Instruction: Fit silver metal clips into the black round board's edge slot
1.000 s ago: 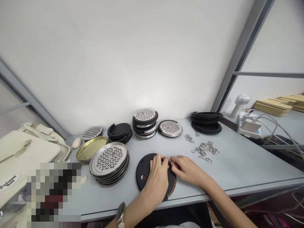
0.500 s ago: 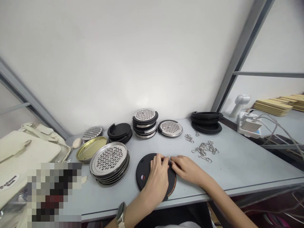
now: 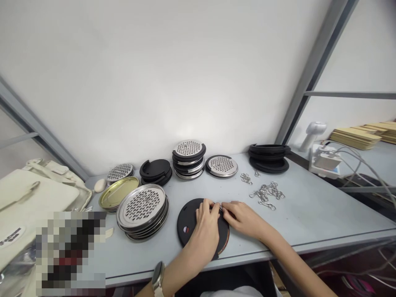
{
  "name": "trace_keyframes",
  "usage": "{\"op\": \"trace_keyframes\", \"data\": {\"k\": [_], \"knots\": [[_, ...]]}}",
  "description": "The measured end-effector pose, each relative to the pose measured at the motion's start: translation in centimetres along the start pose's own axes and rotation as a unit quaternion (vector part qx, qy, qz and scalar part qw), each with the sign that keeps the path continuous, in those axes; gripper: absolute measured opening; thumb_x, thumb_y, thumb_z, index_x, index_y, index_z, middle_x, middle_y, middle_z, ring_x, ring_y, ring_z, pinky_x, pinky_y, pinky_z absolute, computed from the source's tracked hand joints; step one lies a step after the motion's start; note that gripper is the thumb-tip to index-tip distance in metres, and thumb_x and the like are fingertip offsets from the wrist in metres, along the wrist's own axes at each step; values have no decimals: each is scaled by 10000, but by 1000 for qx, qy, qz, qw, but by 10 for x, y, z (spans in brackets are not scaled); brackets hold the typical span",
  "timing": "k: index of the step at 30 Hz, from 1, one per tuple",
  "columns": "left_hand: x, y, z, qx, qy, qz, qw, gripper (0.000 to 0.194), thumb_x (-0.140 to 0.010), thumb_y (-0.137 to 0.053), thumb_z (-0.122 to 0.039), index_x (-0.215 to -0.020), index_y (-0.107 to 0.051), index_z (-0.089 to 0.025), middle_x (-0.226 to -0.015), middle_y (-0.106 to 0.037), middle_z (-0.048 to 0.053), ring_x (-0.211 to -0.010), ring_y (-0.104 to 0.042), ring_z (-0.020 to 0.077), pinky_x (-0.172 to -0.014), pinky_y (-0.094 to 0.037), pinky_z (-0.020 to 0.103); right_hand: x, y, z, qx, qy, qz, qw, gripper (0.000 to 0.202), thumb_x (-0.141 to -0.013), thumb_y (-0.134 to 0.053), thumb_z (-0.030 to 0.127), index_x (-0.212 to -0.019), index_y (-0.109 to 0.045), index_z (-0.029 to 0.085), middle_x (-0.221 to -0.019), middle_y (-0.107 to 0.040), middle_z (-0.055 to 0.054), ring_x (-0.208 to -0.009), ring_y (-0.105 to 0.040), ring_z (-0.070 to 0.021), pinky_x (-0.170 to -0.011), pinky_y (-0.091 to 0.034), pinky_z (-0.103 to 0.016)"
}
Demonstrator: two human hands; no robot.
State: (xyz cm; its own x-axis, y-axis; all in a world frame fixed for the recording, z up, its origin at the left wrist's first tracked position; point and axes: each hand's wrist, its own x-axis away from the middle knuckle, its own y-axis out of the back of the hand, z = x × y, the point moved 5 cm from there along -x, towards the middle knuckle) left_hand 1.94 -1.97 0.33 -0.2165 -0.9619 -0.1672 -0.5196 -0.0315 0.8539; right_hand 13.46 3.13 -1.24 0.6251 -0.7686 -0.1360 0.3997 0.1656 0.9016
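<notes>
A round black disc [image 3: 187,214], with a small light label and orange lettering along its rim, lies flat at the table's front edge. My left hand [image 3: 206,227], a watch on its wrist, rests across it with curled fingers gripping near its upper right edge. My right hand [image 3: 241,216] closes in a pinch at that same edge. Between the two sets of fingertips a bit of silvery metal clip [image 3: 220,208] shows; most of it is hidden. To the right lies a loose pile of wire clips [image 3: 267,192]. Left of the disc stands a stack of round metal grater plates [image 3: 145,206].
Gold-coloured round plates [image 3: 119,192], black holders [image 3: 156,170], a stack of assembled graters [image 3: 189,159] and a single grater [image 3: 222,166] line the back. More black rings [image 3: 268,159] sit at right. A cream bag [image 3: 37,198] is at left, a power strip [image 3: 326,161] far right.
Almost nothing differs. Both hands keep their place on the disc, and the view has shifted very slightly.
</notes>
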Motion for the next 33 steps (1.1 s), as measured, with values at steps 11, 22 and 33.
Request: {"op": "trace_keyframes", "data": {"k": [11,22,33], "knots": [[-1,-2,2,5,7,6,1000,414,-909,-252,-76,-1222,-471,-235,-1090,-451,74,-937,-450,189,-857,-358,337,0,-1,-1,-9,7,-7,1000,244,-916,-340,206,-755,-521,184,-669,-588,-21,-599,-517,-142,-601,-330,-244],[0,-3,2,3,9,6,1000,428,-908,-233,-81,-1233,-460,-242,-1086,-444,72,-931,-441,197,-866,-363,363,1,1,1,-9,4,-6,1000,244,-916,-341,210,-745,-513,187,-657,-579,-20,-589,-515,-143,-595,-331,-247],[-1,-2,1,-15,-8,-3,1000,412,-906,-253,-67,-1214,-465,-239,-1063,-449,62,-912,-435,190,-841,-356,342,0,-2,-2,6,12,-3,1000,242,-924,-333,219,-776,-521,184,-674,-592,-25,-609,-516,-147,-606,-325,-250]]}}
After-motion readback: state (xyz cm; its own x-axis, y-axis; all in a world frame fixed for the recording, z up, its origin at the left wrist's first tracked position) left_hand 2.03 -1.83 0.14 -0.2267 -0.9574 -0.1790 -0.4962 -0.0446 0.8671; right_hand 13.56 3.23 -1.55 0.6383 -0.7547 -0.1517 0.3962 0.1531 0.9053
